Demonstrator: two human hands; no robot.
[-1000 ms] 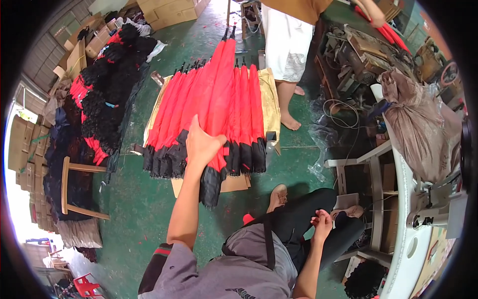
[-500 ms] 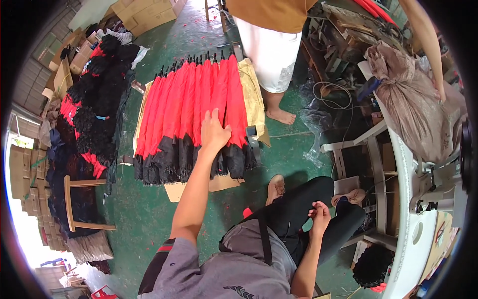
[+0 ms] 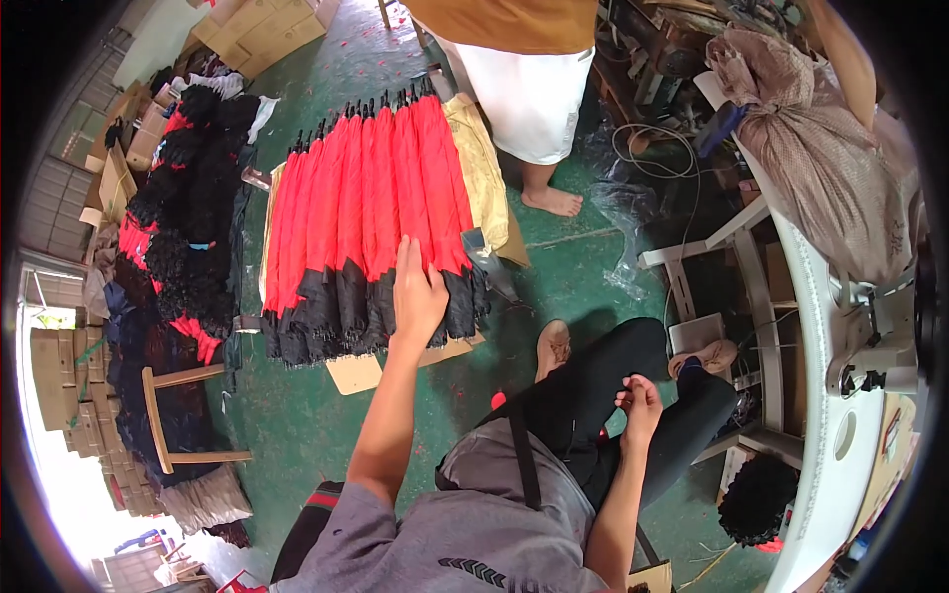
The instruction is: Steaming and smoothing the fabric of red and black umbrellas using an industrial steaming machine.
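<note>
A green floor (image 3: pixel 287 425) is overlaid near the middle by a row of folded red-and-black umbrellas (image 3: pixel 361 188), packed side by side on yellow sheeting (image 3: pixel 479 168), their black ends turned toward the wearer. The two umbrellas seen jutting past the far tips a second ago no longer stick out, so the row is now judged more even. A barefoot co-worker (image 3: pixel 534 99) in white is seen just beyond. The left hand (image 3: pixel 420 301) is laid with fingers extended over the umbrellas' black ends, nothing gripped. The right hand (image 3: pixel 641 405) is held curled above the lap; whether anything is pinched cannot be told.
</note>
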